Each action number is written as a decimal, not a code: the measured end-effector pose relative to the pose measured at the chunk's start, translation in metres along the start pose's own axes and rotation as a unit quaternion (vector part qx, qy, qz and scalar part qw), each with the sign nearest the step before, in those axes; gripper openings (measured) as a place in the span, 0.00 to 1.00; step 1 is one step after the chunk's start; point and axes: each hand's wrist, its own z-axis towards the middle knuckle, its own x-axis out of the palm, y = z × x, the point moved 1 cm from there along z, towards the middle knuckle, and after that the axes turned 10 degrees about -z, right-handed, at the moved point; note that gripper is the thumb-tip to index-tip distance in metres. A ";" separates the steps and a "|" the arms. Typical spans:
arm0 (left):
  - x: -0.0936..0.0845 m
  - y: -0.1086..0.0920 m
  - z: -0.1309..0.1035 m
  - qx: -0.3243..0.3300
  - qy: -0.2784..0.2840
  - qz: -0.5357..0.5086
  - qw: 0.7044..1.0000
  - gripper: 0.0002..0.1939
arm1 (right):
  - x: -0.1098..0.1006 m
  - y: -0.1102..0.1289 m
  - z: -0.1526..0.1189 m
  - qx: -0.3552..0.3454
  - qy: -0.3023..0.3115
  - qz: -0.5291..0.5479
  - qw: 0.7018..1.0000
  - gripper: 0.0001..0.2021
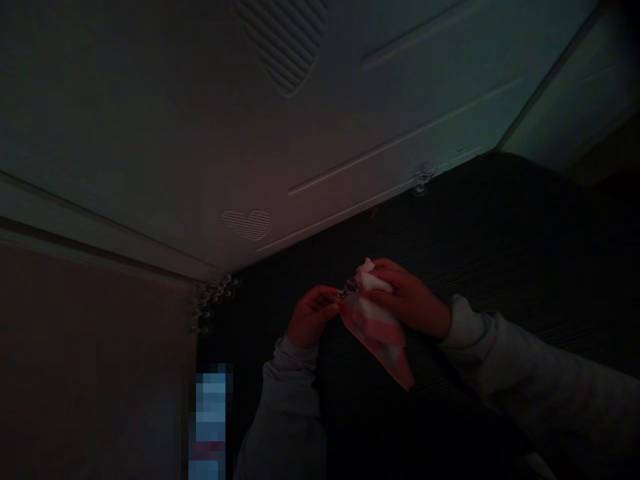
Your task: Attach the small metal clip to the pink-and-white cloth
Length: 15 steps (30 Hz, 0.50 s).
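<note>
My left hand (314, 313) is closed, its fingertips pinching one end of a small clear, shiny piece (347, 289) that looks like glass or clear plastic. Its exact kind is too dark to make out. My right hand (413, 297) is wrapped round a pink and white cloth (377, 320), bunched at the top against the clear piece's other end. The cloth's loose corner hangs down to the right, over the dark tabletop (500, 260). Both hands are close together above the table.
Several similar clear pieces (215, 297) stand clustered at the table's left corner. Another clear piece (421, 181) is at the back edge, by a pale panel (150, 133) with embossed hearts. A pixelated bright patch (210, 420) lies at the lower left. The light is very dim.
</note>
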 end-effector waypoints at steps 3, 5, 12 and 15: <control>0.000 0.001 0.000 -0.005 0.005 -0.016 1.000 0.11 | -0.001 0.001 0.000 -0.003 -0.005 -0.013 1.000 0.08; 0.000 0.001 0.001 -0.012 0.010 -0.033 0.999 0.11 | 0.000 0.001 0.000 -0.008 -0.012 -0.020 1.000 0.08; 0.005 -0.001 0.001 -0.026 -0.006 -0.072 0.997 0.13 | 0.001 0.001 0.000 -0.002 -0.022 -0.029 0.999 0.08; 0.007 -0.002 0.001 -0.021 -0.013 -0.089 0.996 0.17 | 0.001 0.003 0.000 0.003 -0.027 -0.026 0.999 0.07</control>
